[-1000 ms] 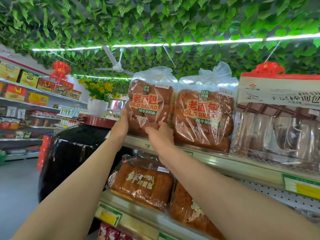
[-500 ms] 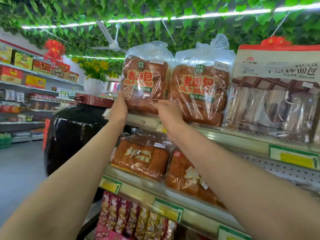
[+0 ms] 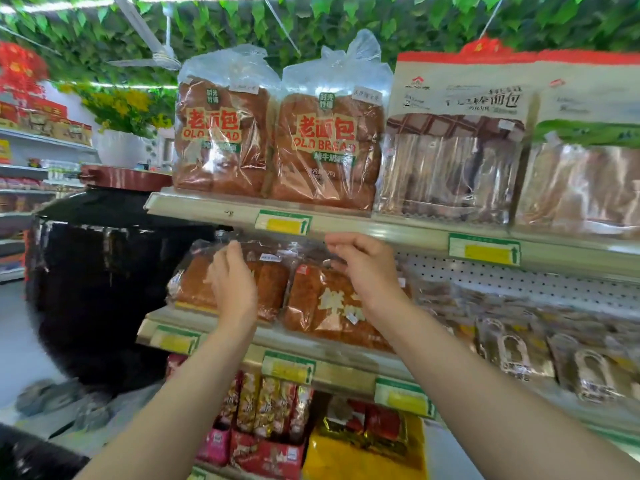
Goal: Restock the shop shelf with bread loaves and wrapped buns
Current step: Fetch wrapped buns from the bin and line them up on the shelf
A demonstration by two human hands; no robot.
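Left hand (image 3: 230, 282) with loose fingers over the left bagged loaf (image 3: 266, 289) on the middle shelf (image 3: 311, 344), right hand (image 3: 363, 268) half-curled, empty, above the right loaf (image 3: 329, 306), so I'd nudge both back evenly, not squash them.

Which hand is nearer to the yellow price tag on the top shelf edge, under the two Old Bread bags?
Right. The right hand is just below the yellow price tag, slightly to its right; the left hand is lower, over the bread bag beneath.
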